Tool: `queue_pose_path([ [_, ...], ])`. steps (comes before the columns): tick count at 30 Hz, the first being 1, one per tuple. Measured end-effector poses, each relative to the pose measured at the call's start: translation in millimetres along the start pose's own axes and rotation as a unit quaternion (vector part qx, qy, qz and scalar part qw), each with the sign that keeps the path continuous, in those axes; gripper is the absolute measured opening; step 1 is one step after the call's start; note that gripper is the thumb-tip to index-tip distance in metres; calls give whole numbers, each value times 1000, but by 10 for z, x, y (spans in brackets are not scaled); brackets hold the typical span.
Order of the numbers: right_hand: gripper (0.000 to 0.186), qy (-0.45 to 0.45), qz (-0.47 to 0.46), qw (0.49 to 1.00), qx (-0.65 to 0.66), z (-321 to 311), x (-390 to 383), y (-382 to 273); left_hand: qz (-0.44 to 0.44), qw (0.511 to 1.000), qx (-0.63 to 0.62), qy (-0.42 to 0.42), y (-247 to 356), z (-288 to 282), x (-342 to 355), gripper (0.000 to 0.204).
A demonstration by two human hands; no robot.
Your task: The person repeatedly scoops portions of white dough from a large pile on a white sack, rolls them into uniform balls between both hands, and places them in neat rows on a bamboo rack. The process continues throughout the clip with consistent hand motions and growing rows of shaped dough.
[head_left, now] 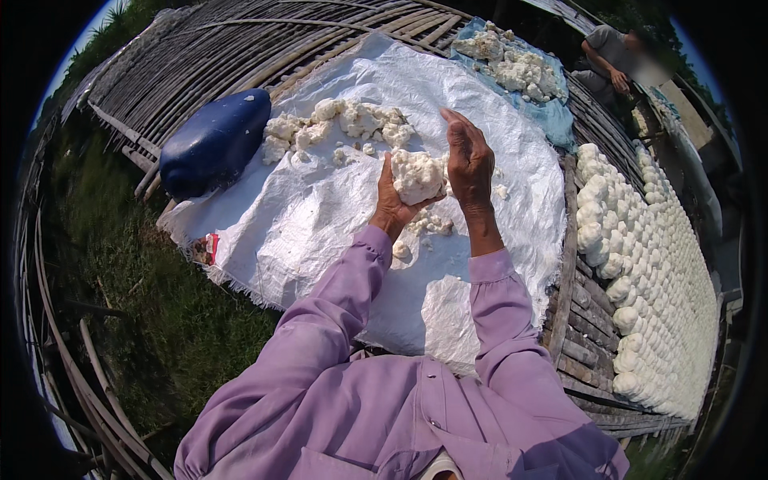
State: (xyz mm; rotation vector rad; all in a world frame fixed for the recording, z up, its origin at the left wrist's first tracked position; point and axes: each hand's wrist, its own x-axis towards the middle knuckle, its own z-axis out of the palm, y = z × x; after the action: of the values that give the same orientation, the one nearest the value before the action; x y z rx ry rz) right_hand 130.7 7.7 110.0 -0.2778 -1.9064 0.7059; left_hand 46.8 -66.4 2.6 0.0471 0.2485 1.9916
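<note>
A rounded, crumbly white lump (418, 176) rests in my left hand (389, 206), whose thumb stands up along its left side and whose fingers curl beneath it. My right hand (470, 164) is raised just to the right of the lump, its fingers stretched out and held together; whether the palm touches the lump cannot be made out. Both hands are over a white woven sheet (312, 240). Loose white clumps (352, 120) lie on the sheet beyond my hands, and smaller crumbs (430, 224) are scattered below them.
A dark blue plastic container (214, 144) lies at the sheet's left edge. More clumps (512, 60) sit on blue sheeting (560, 116) at the far right. Rows of rounded white balls (640, 264) cover the slatted bamboo platform (588, 320) on the right. Another person (612, 56) is at the back right.
</note>
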Motion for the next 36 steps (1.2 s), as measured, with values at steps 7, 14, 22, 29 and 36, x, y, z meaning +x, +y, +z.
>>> queue_pose_path([
  [7, 47, -185, 65, 980, -28, -194, -48, 25, 20, 998, 57, -1, -263, 190, 32, 60],
  [14, 40, -116, 197, 973, -20, -445, -274, 356, -70, 994, 86, -22, -441, 318, -6, 113],
  [22, 60, -108, 152, 982, -32, -943, -440, 285, -65, 995, 53, 57, -856, 207, 57, 92],
  [29, 72, -227, 305, 922, -78, -1130, -346, 243, -71, 981, 182, 14, -1081, 280, 124, 84],
  [36, 59, -129, 211, 959, -137, -1486, -400, 501, -65, 978, 184, -75, -1264, 568, 205, 90],
])
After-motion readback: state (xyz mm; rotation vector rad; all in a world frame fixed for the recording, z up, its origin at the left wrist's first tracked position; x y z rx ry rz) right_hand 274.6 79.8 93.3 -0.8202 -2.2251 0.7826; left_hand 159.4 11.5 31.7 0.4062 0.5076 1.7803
